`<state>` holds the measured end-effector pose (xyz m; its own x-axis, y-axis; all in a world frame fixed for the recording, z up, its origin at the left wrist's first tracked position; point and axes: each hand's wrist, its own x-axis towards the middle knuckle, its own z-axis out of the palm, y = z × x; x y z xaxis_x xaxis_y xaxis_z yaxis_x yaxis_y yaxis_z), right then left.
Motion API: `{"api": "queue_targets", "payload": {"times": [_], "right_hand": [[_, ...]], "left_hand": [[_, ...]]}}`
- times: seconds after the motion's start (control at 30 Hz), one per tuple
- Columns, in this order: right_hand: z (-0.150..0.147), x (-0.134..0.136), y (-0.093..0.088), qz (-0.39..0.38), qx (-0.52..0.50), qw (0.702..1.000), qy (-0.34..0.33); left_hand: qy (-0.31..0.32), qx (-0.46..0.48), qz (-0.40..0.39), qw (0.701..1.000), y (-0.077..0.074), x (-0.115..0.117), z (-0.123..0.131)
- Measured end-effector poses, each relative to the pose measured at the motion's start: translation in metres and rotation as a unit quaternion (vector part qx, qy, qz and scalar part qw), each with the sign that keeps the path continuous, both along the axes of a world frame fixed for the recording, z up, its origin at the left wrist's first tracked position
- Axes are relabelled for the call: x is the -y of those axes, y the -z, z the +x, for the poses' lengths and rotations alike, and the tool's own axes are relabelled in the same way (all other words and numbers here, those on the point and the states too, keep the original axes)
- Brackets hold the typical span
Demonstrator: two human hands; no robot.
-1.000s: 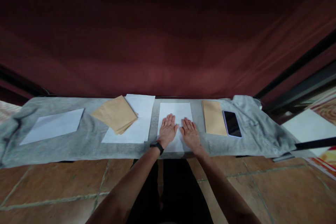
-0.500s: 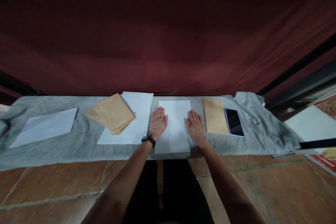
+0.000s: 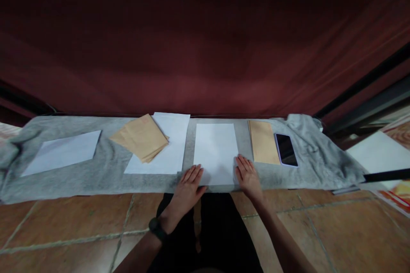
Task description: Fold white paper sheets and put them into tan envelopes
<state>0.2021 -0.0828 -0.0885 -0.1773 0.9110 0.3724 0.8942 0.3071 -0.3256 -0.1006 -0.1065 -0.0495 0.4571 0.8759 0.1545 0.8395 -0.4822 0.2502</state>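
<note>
A white sheet of paper (image 3: 215,149) lies flat in front of me on the grey cloth (image 3: 109,183). At its lower left corner rests my left hand (image 3: 189,185), palm down with the fingers stretched out and a dark watch on the wrist. My right hand (image 3: 248,175) lies flat along the lower right edge of the sheet, fingers extended. Neither hand grips anything. Just right of the sheet is a small stack of brown envelopes (image 3: 264,143). To the left, a fanned pile of brown envelopes (image 3: 142,136) partly covers more white paper (image 3: 176,149).
A phone (image 3: 286,149) in a pale purple case lies beside the right envelopes. Another white sheet (image 3: 64,152) is at the far left. Bunched cloth (image 3: 315,145) lies toward the right end, and a dark red curtain (image 3: 205,64) hangs behind. Tiled floor (image 3: 80,222) shows below.
Both hands have slid toward me, from the middle of the sheet's sides down to its near corners. The sheet stays flat in about the same place.
</note>
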Motion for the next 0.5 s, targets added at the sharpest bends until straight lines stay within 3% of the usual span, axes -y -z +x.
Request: {"api": "queue_targets", "payload": {"times": [0.3,0.5], "right_hand": [[-0.002,0.028,-0.007,-0.026,-0.014,0.999,-0.017],[-0.003,0.039,-0.011,-0.026,-0.029,0.999,-0.024]], "left_hand": [[0.052,-0.137,-0.041,0.988,-0.037,-0.018,0.009],[0.053,-0.135,-0.089,0.985,-0.043,-0.012,0.014]]}}
